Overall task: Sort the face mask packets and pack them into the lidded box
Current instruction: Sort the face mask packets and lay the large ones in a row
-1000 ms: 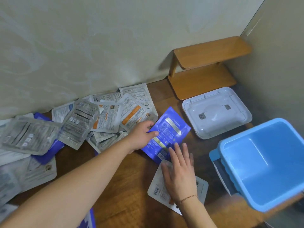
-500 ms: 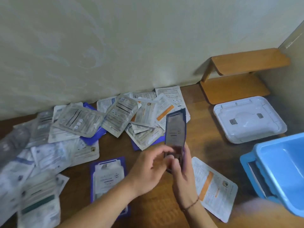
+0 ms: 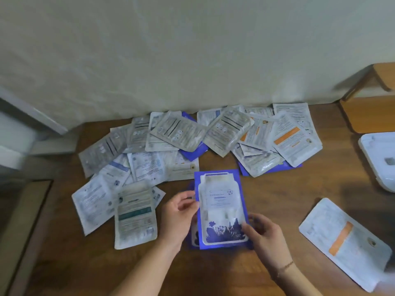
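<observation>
Both hands hold a blue packet over the desk: left hand pinching its side, right hand its lower corner. Another blue packet apparently lies beneath; squaring the edges would start a neat pile.

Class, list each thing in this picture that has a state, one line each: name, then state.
Blue-and-white face mask packet: face up, held by both hands over another blue packet.
Left hand: holds the packet's left edge.
Right hand: pinches its lower right corner.
White plastic box lid: off, lying on the wooden table.
White packet with orange stripe: lying flat, apart.
Heap of silver and white packets: unsorted, overlapping.
</observation>
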{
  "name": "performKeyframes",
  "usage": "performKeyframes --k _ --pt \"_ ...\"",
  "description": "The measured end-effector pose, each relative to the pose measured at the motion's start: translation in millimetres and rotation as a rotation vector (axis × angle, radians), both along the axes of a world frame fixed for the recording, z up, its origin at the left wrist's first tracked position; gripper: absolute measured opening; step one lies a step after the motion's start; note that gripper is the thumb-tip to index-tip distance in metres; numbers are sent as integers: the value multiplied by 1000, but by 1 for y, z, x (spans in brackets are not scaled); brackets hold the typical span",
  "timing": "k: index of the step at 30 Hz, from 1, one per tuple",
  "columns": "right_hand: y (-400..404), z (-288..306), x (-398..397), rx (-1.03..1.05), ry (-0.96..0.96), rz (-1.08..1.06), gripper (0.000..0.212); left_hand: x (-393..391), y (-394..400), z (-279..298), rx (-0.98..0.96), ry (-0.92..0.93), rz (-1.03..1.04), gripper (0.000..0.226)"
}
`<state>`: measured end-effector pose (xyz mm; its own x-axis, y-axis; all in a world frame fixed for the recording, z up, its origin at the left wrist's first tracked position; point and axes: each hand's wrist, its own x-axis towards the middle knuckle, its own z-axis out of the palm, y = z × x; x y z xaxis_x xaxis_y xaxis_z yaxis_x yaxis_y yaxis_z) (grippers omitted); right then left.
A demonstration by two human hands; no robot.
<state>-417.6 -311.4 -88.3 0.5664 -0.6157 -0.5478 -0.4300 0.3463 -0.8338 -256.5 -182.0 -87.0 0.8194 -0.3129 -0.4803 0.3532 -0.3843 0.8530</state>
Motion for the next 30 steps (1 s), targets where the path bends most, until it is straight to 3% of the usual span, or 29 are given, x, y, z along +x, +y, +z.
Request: performKeyframes --k 2,6,17,26,28,30 --pt "6 -13 -3 -223 145 111 27 2 12 -8 89 -67 -29 23" --pt "18 -24 -3 -404 219 191 42 2 26 -23 190 -254 -170 23" --pt "31 -40 0 -596 244 301 41 5 28 -47 278 -503 -225 25" --pt "32 -47 -1 -738 300 392 34 9 30 -54 333 -600 -331 25" --pt "32 -44 -3 -906 341 408 32 9 31 -52 359 -656 -334 27" --pt "31 -42 -3 -1151 308 466 45 9 27 -48 322 -819 -383 31"
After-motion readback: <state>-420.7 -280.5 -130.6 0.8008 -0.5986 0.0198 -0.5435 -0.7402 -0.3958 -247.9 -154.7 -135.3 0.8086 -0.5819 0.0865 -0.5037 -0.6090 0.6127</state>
